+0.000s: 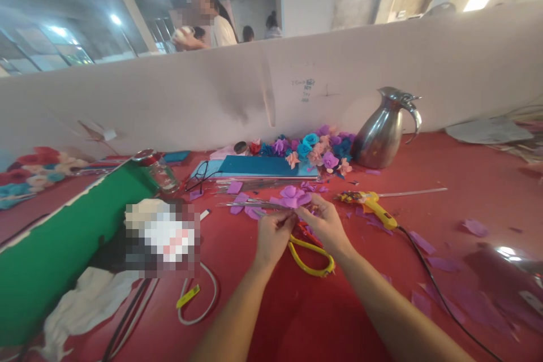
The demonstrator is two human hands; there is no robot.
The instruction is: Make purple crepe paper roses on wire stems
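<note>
A purple paper flower with a few open petals is at my fingertips above the red table. My left hand pinches at its base with thumb and fingers together. From the other side, my right hand closes on the flower's lower edge; its exact grip is partly hidden. Below the wrists lies a tool with yellow loop handles, its working end covered by my hands. Thin wire stems and loose purple petals lie just left of the flower.
A yellow glue gun with a clear stick lies right, its cord running forward. Behind are finished paper flowers, blue sheets and a metal jug. A glass jar and green board stand left. A person is beyond the partition.
</note>
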